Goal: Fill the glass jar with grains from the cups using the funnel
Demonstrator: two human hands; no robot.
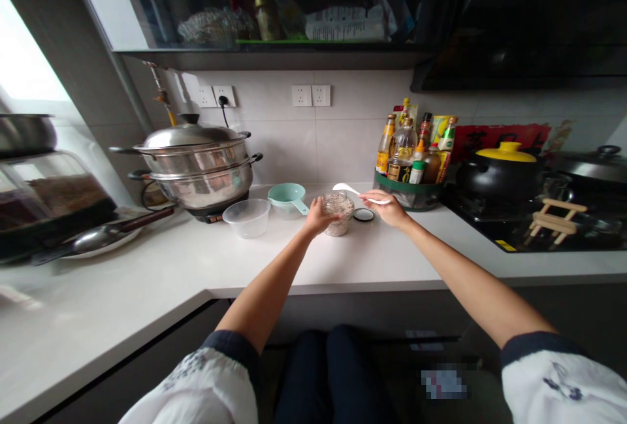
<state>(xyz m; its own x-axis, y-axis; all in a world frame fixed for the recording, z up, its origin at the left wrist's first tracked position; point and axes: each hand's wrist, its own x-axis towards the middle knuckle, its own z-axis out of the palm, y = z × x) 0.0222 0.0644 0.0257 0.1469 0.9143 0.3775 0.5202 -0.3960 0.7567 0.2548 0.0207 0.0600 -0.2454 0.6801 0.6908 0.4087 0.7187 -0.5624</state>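
One wobble of the white spoon (pixel 376 199), pinched in the right hand's (pixel 389 210) fingers above the jar (pixel 337 223) that the loosely curled left hand (pixel 319 216) steadies, could scatter flakes.

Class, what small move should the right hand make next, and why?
Probably dip the white spoon into the jar: the right hand holds it with its bowl near the uncovered mouth, the left hand holds the jar, and a round lid lies beside it.

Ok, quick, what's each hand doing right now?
Left hand: closed around the side of the open glass jar.
Right hand: closed on the handle of the white spoon, its bowl near the jar's mouth.
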